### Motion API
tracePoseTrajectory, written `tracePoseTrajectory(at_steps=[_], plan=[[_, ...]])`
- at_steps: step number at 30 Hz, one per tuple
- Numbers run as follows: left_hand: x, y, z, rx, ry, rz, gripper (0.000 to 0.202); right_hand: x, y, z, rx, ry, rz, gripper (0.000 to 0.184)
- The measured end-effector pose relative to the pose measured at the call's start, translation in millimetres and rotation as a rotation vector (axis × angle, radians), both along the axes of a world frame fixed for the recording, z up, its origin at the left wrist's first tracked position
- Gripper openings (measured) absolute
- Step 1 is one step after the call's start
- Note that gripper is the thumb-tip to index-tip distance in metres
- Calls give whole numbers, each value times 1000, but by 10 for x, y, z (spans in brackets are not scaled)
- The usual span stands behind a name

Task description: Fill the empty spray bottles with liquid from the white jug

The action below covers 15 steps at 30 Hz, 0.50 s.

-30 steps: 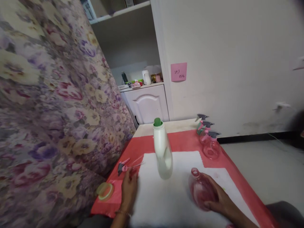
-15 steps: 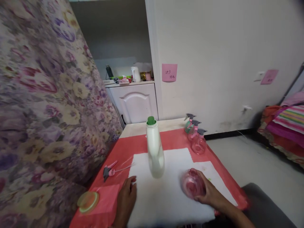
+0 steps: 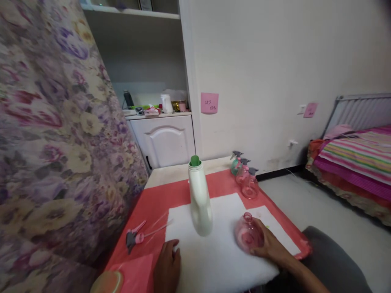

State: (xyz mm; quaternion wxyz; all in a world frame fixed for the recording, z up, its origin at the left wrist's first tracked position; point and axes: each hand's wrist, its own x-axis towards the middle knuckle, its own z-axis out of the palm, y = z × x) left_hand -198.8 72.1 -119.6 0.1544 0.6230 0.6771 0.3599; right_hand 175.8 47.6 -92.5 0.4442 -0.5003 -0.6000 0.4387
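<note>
A round pink see-through bottle (image 3: 248,234) with an uncapped neck is gripped from its right side by my right hand (image 3: 269,244), over the white cloth. My left hand (image 3: 168,264) rests at the cloth's left edge, fingers loosely bent and thumb apart, holding nothing. Between the hands, farther back, stands a tall pale green jug (image 3: 200,199) with a handle; something green shows in its open mouth. To the left of the cloth, a grey and pink spray head (image 3: 134,238) lies on its side, its thin clear tube pointing right.
Three spray bottles (image 3: 244,177) stand in a row at the table's back right. Under the hands are a white cloth (image 3: 220,260) and a red table cover (image 3: 165,191). A round yellowish lid-like thing (image 3: 106,283) sits front left. A floral curtain (image 3: 61,162) hangs close on the left.
The view has turned a little right and up, showing more of the bed and shelf. My right hand keeps hold of the pink bottle; my left hand stays by the cloth's edge.
</note>
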Motion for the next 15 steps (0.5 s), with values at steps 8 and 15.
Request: tracePoseTrajectory(at_steps=[8,15], plan=[[-40,78,-41,-25,-97,-15,31,-336,211,247,43,-73,-196,75],[-25,130,-177,69,-105,-89,27,-560,408,1,96,-64,-330,73]])
